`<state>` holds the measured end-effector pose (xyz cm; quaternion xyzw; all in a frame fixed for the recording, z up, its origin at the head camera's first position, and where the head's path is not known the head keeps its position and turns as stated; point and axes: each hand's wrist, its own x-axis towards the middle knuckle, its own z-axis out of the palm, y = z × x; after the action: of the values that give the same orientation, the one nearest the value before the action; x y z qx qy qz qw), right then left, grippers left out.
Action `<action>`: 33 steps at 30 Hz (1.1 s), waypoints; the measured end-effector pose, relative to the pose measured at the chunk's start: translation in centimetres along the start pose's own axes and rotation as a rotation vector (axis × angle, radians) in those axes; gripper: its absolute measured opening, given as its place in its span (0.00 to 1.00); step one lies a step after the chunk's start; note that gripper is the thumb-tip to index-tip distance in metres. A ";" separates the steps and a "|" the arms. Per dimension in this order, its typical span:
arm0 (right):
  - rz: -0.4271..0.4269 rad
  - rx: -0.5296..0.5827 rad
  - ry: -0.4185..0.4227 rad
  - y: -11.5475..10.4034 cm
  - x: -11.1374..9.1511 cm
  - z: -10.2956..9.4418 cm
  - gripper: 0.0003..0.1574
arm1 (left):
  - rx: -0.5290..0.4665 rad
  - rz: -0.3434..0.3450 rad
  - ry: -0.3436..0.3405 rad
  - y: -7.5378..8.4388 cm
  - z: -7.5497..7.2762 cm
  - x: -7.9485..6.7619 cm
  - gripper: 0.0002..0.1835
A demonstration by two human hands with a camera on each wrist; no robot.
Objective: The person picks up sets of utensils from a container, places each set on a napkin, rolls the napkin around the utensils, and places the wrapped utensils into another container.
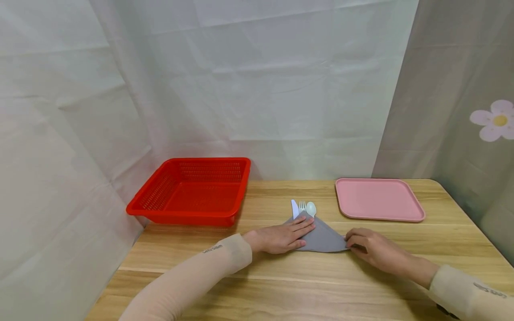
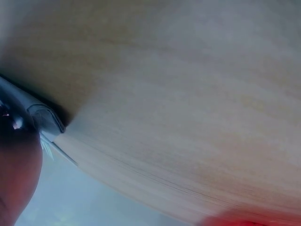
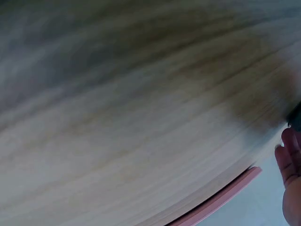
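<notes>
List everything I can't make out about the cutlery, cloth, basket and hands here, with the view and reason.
- Lower ends of the knife, fork and spoon: head view, covered by the gray cloth.
- Part of the cloth's left side: head view, under the left hand.
- Most of the right hand: right wrist view, cut off by the right edge.
- Most of the red basket: left wrist view, blurred, cut off by the bottom edge.

A wood-grain tabletop (image 1: 289, 294) carries a red perforated basket (image 1: 188, 218) at its far left and a pink rectangular tray (image 1: 379, 200) at far right. Between them, nearer the front, lies a folded grey cloth (image 1: 324, 239), with a pale knife (image 1: 295, 208), fork (image 1: 302, 206) and spoon (image 1: 311, 208) jutting past its far side.
</notes>
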<state>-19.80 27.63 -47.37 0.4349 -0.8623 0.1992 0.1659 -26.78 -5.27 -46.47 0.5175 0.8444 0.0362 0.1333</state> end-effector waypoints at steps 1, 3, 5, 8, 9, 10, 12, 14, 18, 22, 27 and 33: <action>0.012 0.017 0.011 -0.1 0.0 0.0 0.21 | 0.000 0.001 -0.001 0.0 0.0 0.0 0.35; 0.050 0.071 0.030 -0.2 0.1 0.0 0.21 | 0.003 0.003 -0.002 0.0 -0.1 0.0 0.35; 0.117 0.170 0.035 -0.4 0.2 -0.1 0.20 | 0.005 0.004 -0.002 0.0 -0.1 -0.1 0.35; 0.237 0.329 0.036 -0.6 0.5 -0.4 0.15 | 0.008 0.005 -0.004 0.1 -0.1 -0.1 0.35; 0.284 0.399 0.026 -0.7 0.6 -0.5 0.12 | 0.007 0.005 -0.004 0.1 -0.1 -0.1 0.35; 0.334 0.469 0.013 -0.7 0.7 -0.6 0.10 | 0.006 0.005 -0.003 0.1 -0.1 -0.1 0.35; 0.426 0.606 -0.024 -0.8 0.9 -0.9 0.05 | 0.008 0.006 -0.002 0.1 -0.2 -0.1 0.35; 0.524 0.737 -0.067 -0.8 1.0 -1.2 0.07 | 0.010 0.007 -0.002 0.2 -0.2 -0.1 0.35; 0.659 0.881 -0.118 -0.6 1.4 -1.6 0.17 | 0.014 0.004 -0.005 0.2 -0.2 -0.1 0.35; 0.735 0.931 -0.120 -0.5 1.9 -1.2 0.21 | 0.015 0.002 -0.007 0.1 -0.2 0.0 0.35; 0.793 0.987 -0.098 -0.4 2.2 -0.7 0.30 | 0.003 0.000 -0.007 0.0 -0.2 0.0 0.35; 0.832 1.066 -0.158 -0.1 2.3 -0.9 0.39 | -0.014 -0.009 -0.016 0.1 -0.2 0.0 0.35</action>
<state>-20.96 26.43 -45.53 0.1026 -0.7514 0.6118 -0.2248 -26.80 -5.22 -46.24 0.5129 0.8455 0.0373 0.1437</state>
